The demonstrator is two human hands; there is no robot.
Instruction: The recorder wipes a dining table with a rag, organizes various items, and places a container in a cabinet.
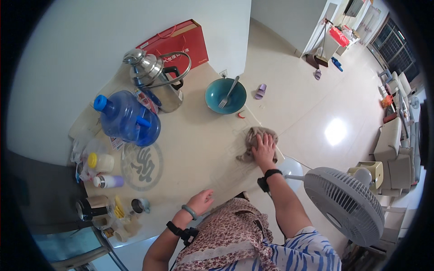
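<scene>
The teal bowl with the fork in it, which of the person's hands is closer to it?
Right. The right hand presses a grey cloth on the table just below the teal bowl. The left hand rests at the table's near edge, much farther from the bowl.

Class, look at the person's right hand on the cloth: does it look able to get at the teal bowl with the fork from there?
Probably yes. The right hand presses flat on the grey cloth near the table's edge, and the teal bowl sits just beyond with only bare tabletop between; nothing blocks the way.
</scene>
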